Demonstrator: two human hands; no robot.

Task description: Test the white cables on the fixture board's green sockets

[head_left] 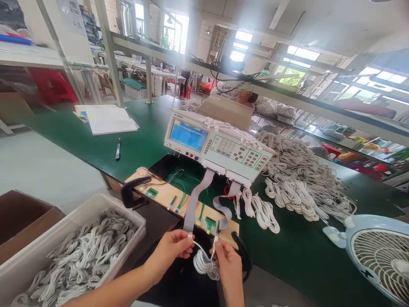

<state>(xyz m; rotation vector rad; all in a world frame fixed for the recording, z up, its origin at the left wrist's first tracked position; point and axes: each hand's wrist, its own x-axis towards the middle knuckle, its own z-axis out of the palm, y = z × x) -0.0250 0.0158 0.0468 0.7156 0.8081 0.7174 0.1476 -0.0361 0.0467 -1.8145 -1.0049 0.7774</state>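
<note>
A small coiled white cable point(204, 264) hangs between my hands, in front of a wooden board point(164, 197). My left hand point(175, 246) pinches the white connector at one cable end, close against the lower end of a grey ribbon cable point(193, 207). The other cable end is held between the fingers of my right hand point(229, 258), near a green circuit board point(210, 222) at the wooden board's front edge. Whether either connector is plugged in, I cannot tell. Both ribbon cables run up to a white tester point(220, 147) with a lit blue screen.
Left of me stands a white bin point(140, 221) of coiled cables. A large cable pile point(297, 166) lies right of the tester, and a fan point(380, 251) at the right edge. Black clamps point(128, 192) hold the board; papers point(110, 119) and a pen point(118, 149) lie left.
</note>
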